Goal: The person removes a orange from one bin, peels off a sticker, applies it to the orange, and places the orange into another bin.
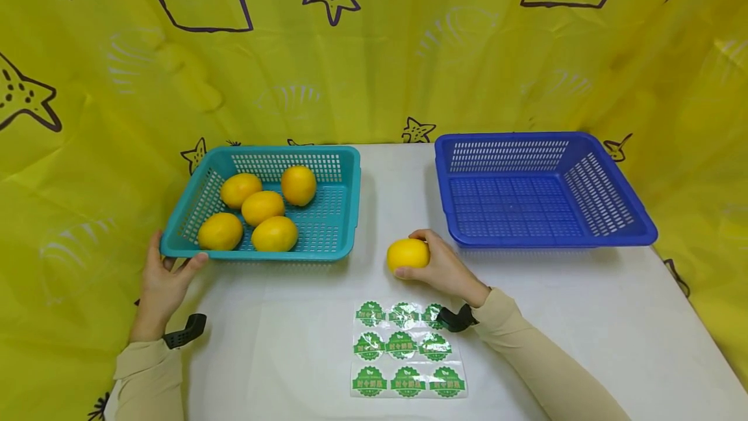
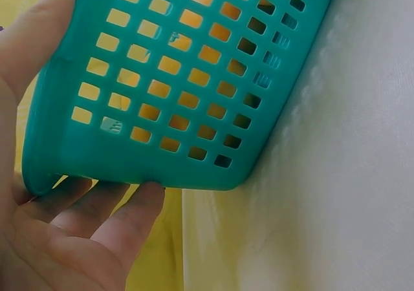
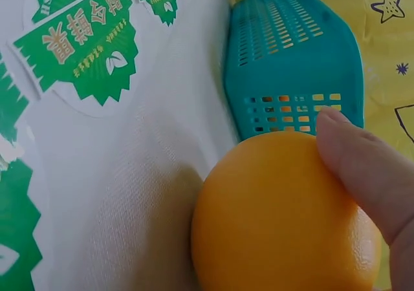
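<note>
While the left hand [image 1: 160, 281] grips the teal basket's [image 1: 345, 213] corner, the right hand [image 1: 447, 268] grasps an orange [image 1: 407, 255] on the table [image 1: 584, 317].

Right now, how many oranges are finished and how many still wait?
None look finished: the blue basket holds nothing, and the sticker sheet looks full. In hand: the right hand grips one orange on the table, while the left hand holds the teal basket. Five oranges wait inside.

Five fruits [image 1: 263, 208] in left basket [image 1: 345, 213]; sticker sheet [image 1: 407, 351] in front, between both baskets.
</note>
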The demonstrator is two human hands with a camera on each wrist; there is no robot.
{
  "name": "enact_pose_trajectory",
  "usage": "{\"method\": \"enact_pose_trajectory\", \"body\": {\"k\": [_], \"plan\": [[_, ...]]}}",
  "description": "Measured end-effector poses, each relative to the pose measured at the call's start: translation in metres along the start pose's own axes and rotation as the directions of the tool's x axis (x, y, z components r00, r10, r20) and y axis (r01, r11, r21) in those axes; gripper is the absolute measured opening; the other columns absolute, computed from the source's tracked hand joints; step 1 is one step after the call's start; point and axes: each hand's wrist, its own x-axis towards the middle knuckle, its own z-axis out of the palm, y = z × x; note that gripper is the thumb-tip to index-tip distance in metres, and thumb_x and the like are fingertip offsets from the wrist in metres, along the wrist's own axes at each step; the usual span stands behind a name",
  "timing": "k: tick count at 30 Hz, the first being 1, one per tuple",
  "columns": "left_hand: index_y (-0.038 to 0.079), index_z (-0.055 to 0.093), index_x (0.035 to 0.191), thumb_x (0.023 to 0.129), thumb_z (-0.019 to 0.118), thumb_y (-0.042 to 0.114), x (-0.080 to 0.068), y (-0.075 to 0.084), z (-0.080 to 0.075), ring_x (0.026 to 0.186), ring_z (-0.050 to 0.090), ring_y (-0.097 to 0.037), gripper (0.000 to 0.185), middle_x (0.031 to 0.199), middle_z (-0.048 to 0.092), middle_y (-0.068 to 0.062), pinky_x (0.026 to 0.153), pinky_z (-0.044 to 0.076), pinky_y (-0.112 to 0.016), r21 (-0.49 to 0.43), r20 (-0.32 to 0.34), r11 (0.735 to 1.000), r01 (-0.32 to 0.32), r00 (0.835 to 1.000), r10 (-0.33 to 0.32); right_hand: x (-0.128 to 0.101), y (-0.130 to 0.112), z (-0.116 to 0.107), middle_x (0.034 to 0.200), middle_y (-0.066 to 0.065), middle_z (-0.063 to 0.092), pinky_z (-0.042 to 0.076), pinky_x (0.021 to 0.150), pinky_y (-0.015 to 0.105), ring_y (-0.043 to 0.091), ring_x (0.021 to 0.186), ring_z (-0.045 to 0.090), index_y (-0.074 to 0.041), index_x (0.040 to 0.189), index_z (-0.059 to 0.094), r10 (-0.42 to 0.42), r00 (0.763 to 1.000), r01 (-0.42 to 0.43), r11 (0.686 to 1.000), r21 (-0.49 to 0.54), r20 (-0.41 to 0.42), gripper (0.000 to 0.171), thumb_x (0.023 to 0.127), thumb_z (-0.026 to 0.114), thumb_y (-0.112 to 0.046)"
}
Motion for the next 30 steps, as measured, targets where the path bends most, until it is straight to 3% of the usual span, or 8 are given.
{"method": "enact_pose_trajectory", "body": {"k": [8, 12, 14, 17, 20, 22, 25, 30], "plan": [[0.01, -0.008, 0.156, 0.093, 0.063, 0.001, 0.003, 0.0, -0.002, 0.145, 0.009, -0.031, 0.095, 0.159, -0.002, -0.02, 0.102, 0.032, -0.02, 0.03, -0.006, 0.999, -0.022, 1.0, 0.022, 0.001, 0.008, 0.0, 0.125, 0.014, 0.055, 0.048, 0.086, 0.045, 0.028, 0.1, 0.055, -0.004, 0.133, 0.047, -0.017, 1.0, 0.017, 1.0, 0.025, -0.003, 0.075, 0.077, 0.085, -0.037], [0.004, 0.007, 0.155, 0.092, 0.066, 0.006, -0.008, 0.011, 0.0, 0.144, 0.013, -0.025, 0.087, 0.157, 0.01, -0.018, 0.115, 0.014, -0.032, 0.141, -0.141, 0.977, -0.161, 0.973, 0.181, 0.001, 0.01, -0.001, 0.129, 0.014, 0.054, 0.047, 0.088, 0.047, 0.029, 0.104, 0.055, -0.005, 0.137, 0.047, -0.027, 1.0, 0.027, 1.0, 0.008, -0.001, 0.077, 0.078, 0.083, -0.039], [-0.001, 0.021, 0.152, 0.089, 0.069, 0.012, -0.02, 0.024, 0.007, 0.14, 0.021, -0.023, 0.08, 0.153, 0.024, -0.019, 0.114, 0.016, -0.032, 0.211, -0.23, 0.937, -0.277, 0.918, 0.323, 0.001, 0.011, -0.001, 0.129, 0.014, 0.054, 0.046, 0.089, 0.048, 0.029, 0.105, 0.055, -0.005, 0.137, 0.048, -0.032, 0.999, 0.032, 0.999, 0.005, 0.002, 0.076, 0.079, 0.082, -0.039], [-0.012, 0.044, 0.136, 0.087, 0.072, 0.019, -0.038, 0.046, 0.027, 0.127, 0.04, -0.024, 0.065, 0.137, 0.045, -0.022, 0.107, 0.03, -0.031, 0.23, -0.305, 0.83, -0.509, 0.772, 0.558, -0.001, 0.012, -0.002, 0.13, 0.015, 0.054, 0.046, 0.089, 0.049, 0.03, 0.106, 0.055, -0.006, 0.138, 0.048, -0.028, 1.0, 0.028, 1.0, 0.008, 0.005, 0.075, 0.08, 0.081, -0.039], [-0.02, 0.056, 0.115, 0.086, 0.075, 0.018, -0.052, 0.063, 0.049, 0.105, 0.055, -0.021, 0.052, 0.112, 0.06, -0.025, 0.093, 0.043, -0.025, 0.151, -0.269, 0.693, -0.705, 0.645, 0.715, -0.002, 0.013, -0.002, 0.131, 0.017, 0.053, 0.046, 0.09, 0.05, 0.031, 0.107, 0.055, -0.006, 0.14, 0.046, -0.016, 1.0, 0.016, 1.0, 0.015, 0.0, 0.077, 0.08, 0.081, -0.04], [-0.023, 0.059, 0.103, 0.087, 0.075, 0.014, -0.057, 0.065, 0.06, 0.091, 0.06, -0.019, 0.044, 0.098, 0.062, -0.028, 0.084, 0.048, -0.022, 0.079, -0.18, 0.623, -0.779, 0.603, 0.777, -0.002, 0.014, -0.003, 0.133, 0.018, 0.052, 0.046, 0.091, 0.051, 0.032, 0.109, 0.055, -0.007, 0.142, 0.044, -0.012, 1.0, 0.012, 1.0, 0.016, -0.004, 0.079, 0.08, 0.081, -0.04], [-0.018, 0.065, 0.094, 0.091, 0.072, 0.018, -0.062, 0.058, 0.072, 0.079, 0.06, -0.013, 0.036, 0.086, 0.065, -0.022, 0.075, 0.049, -0.017, 0.074, 0.03, 0.594, -0.801, 0.598, 0.801, -0.002, 0.016, -0.004, 0.135, 0.019, 0.05, 0.044, 0.093, 0.052, 0.034, 0.112, 0.053, -0.007, 0.144, 0.043, -0.012, 1.0, 0.012, 1.0, 0.012, -0.01, 0.081, 0.081, 0.08, -0.041], [0.003, 0.07, 0.102, 0.089, 0.074, 0.016, -0.066, 0.038, 0.089, 0.075, 0.06, -0.008, 0.018, 0.091, 0.068, -0.003, 0.07, 0.05, -0.016, 0.143, 0.361, 0.65, -0.746, 0.651, 0.667, -0.004, 0.018, -0.007, 0.141, 0.02, 0.044, 0.046, 0.094, 0.05, 0.035, 0.115, 0.053, -0.006, 0.147, 0.038, -0.008, 1.0, 0.008, 0.999, 0.033, -0.001, 0.084, 0.082, 0.08, -0.04]]}}
